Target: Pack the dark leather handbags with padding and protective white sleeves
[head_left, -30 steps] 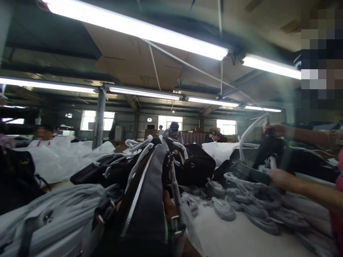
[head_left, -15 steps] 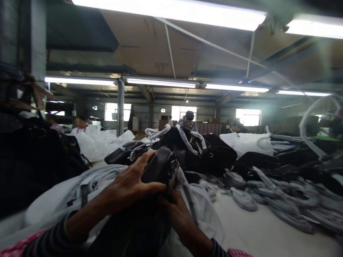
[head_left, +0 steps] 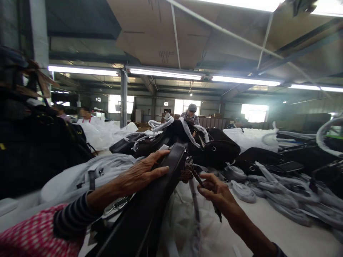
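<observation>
The white table (head_left: 273,228) carried all items; clock positions were read from the far end of the bag in hand. The heap of black bags (head_left: 171,134) lay beyond it at 12 o'clock. The coiled grey straps (head_left: 292,210) lay at 4 o'clock, well apart.

The black bag (head_left: 150,203) stood directly before the wearer. Its long axis ran from the near end at 7 o'clock to the far end, which pointed toward 1 o'clock.

The left hand (head_left: 142,171), at 8 o'clock, lay flat and outstretched on the bag's upper part, thumb slightly apart from the fingers. The right hand (head_left: 215,189), between 4 and 5 o'clock, was closed narrowly, pinching the dark braided cord (head_left: 197,175) between thumb and fingers; its tail hung below the hand. The brown openwork ornament (head_left: 186,174) hung at 5 o'clock, beneath the metal ring (head_left: 189,160).
</observation>
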{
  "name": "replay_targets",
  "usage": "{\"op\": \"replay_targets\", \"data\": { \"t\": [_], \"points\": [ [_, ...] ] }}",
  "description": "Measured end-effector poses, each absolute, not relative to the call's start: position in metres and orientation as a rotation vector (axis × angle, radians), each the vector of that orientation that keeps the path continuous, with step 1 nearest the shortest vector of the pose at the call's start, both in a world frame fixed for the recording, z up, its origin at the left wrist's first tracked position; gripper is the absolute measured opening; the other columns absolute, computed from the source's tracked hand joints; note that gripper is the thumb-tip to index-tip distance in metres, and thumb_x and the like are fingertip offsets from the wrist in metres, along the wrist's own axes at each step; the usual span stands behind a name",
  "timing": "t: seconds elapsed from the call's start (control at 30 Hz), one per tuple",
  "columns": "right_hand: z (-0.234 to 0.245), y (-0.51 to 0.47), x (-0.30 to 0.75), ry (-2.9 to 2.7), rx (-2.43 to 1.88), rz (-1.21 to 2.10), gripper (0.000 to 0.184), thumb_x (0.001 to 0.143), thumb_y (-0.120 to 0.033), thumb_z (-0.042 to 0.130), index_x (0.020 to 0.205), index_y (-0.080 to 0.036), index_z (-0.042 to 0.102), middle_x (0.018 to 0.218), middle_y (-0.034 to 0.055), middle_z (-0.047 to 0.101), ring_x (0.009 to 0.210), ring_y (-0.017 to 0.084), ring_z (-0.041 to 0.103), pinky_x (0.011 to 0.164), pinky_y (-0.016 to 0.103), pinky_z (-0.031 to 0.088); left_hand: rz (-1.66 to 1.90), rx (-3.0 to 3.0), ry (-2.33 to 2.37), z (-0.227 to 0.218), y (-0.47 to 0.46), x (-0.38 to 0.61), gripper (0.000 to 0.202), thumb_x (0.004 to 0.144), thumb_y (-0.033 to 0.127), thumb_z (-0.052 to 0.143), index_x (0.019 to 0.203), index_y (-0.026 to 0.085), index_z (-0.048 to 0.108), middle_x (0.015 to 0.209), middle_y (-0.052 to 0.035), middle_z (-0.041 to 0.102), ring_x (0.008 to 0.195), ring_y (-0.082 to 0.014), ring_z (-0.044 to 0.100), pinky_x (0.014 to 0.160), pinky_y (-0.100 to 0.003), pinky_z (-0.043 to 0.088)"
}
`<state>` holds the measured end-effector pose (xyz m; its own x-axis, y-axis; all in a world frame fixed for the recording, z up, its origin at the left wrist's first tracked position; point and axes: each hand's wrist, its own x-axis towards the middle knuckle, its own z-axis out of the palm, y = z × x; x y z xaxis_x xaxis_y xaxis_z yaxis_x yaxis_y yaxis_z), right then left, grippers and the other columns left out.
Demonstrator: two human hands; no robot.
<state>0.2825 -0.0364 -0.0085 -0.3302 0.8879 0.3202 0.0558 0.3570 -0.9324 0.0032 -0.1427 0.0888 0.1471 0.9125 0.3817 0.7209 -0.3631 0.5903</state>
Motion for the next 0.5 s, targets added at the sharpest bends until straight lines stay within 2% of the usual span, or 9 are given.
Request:
{"op": "replay_targets", "data": {
  "t": [0.07,0.13,0.23,0.33,0.4,0.5],
  "points": [
    [-0.008,-0.044,0.290,-1.647,-0.886,0.909,0.064,0.066,-0.049,0.082,0.122,-0.023,0.064,0.118,0.0110,0.070,0.114,0.032,0.063,0.087,0.041,0.053,0.986,2.155,1.448,0.085,-0.141,0.007,0.055,0.099,0.047,0.056,0.151,0.031,0.049,0.150,-0.0057,0.057,0.131,-0.0290,0.058,0.110,-0.041,0.047],
    [-0.008,-0.059,0.296,-1.632,-0.888,0.813,0.057,0.072,-0.055,0.079,0.119,-0.024,0.066,0.124,0.0114,0.068,0.120,0.033,0.060,0.093,0.044,0.052,0.958,2.230,1.357,0.079,-0.139,0.014,0.047,0.101,0.045,0.056,0.146,0.032,0.055,0.150,-0.0037,0.056,0.136,-0.0276,0.054,0.116,-0.041,0.043],
    [-0.011,-0.082,0.300,-1.651,-0.861,1.015,0.054,0.082,-0.066,0.070,0.112,-0.021,0.067,0.108,0.0124,0.070,0.094,0.027,0.068,0.069,0.036,0.056,0.898,2.416,1.282,0.065,-0.134,0.030,0.043,0.104,0.045,0.055,0.146,0.036,0.055,0.153,-0.0008,0.053,0.144,-0.0256,0.044,0.124,-0.042,0.032],
    [-0.020,-0.092,0.303,-1.539,-0.823,1.372,0.069,0.077,-0.076,0.071,0.113,-0.018,0.063,0.096,0.0109,0.068,0.072,0.022,0.067,0.046,0.027,0.050,0.755,2.507,1.337,0.047,-0.125,0.055,0.043,0.105,0.047,0.053,0.147,0.034,0.055,0.155,-0.0040,0.050,0.145,-0.0285,0.041,0.124,-0.049,0.031],
    [-0.029,-0.092,0.309,-1.408,-0.839,1.482,0.068,0.075,-0.071,0.076,0.114,-0.017,0.060,0.093,0.0088,0.067,0.069,0.020,0.066,0.043,0.024,0.048,0.644,2.562,1.435,0.035,-0.119,0.074,0.044,0.107,0.048,0.051,0.147,0.032,0.054,0.157,-0.0067,0.048,0.144,-0.0318,0.041,0.118,-0.056,0.037],
    [-0.045,-0.090,0.324,-1.283,-0.958,1.495,0.061,0.076,-0.052,0.082,0.120,-0.018,0.057,0.095,0.0077,0.069,0.069,0.016,0.066,0.045,0.020,0.046,0.451,2.700,1.528,0.019,-0.108,0.100,0.043,0.107,0.047,0.048,0.146,0.027,0.054,0.154,-0.0103,0.050,0.137,-0.0349,0.046,0.105,-0.060,0.045]
  ]
}}
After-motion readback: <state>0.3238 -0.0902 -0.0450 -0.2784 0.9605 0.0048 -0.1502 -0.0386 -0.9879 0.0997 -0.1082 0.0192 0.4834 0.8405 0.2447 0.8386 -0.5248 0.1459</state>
